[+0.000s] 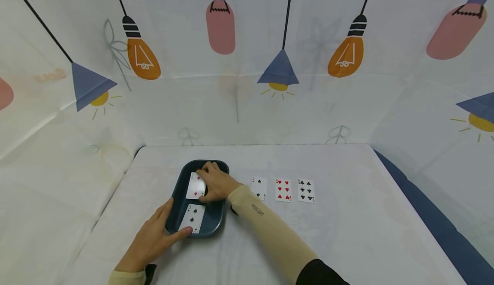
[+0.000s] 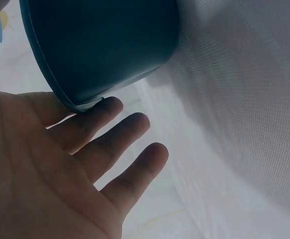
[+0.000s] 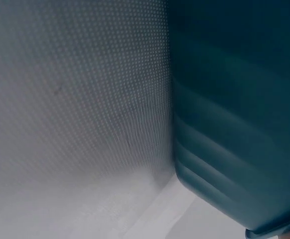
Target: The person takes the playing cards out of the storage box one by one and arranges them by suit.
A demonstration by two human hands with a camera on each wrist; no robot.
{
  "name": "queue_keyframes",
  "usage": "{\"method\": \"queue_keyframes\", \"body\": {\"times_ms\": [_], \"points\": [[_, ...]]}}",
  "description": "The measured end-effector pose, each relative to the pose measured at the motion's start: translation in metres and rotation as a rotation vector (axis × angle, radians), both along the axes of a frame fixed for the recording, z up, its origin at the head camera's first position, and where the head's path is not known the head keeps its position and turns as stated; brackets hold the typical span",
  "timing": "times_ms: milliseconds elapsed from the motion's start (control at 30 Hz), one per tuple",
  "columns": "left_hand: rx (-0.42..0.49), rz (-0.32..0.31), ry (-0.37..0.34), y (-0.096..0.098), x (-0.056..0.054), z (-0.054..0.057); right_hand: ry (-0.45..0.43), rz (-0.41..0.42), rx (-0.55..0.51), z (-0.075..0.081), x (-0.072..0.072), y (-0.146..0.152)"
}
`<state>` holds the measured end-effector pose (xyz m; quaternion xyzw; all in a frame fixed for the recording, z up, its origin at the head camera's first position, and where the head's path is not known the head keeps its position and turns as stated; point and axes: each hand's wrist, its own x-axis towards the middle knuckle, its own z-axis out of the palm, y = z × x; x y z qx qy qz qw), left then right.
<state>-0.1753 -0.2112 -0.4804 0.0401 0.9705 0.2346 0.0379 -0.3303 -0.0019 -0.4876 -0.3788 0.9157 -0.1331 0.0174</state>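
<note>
A dark teal tray (image 1: 216, 227) holds two playing cards. My right hand (image 1: 218, 184) reaches into it and pinches the upper one, a diamonds card (image 1: 194, 186), by its right side; the card looks slightly bent. Below it lies a spades card (image 1: 193, 216), face up. At the tray's lower left corner my left hand (image 1: 152, 235) touches the rim, thumb reaching over the edge by the spades card. In the left wrist view the fingers (image 2: 120, 132) lie loosely extended beside the tray's outer wall. The right wrist view shows only the tray's side wall (image 3: 229, 124), with the right fingers hidden.
Right of the tray, a row of face-up cards lies on the white table (image 1: 347, 233): a spades card (image 1: 259, 186) partly behind the right forearm, a six of hearts (image 1: 283, 189) and a six of clubs (image 1: 306, 190). A printed cloth wall (image 1: 239, 104) stands behind.
</note>
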Motion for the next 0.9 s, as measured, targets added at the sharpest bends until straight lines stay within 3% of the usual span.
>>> {"method": "queue_keyframes", "body": {"times_ms": [900], "points": [[0.004, 0.001, -0.004, 0.001, 0.000, -0.001, -0.073, 0.054, -0.131, 0.027, 0.015, 0.040]]}}
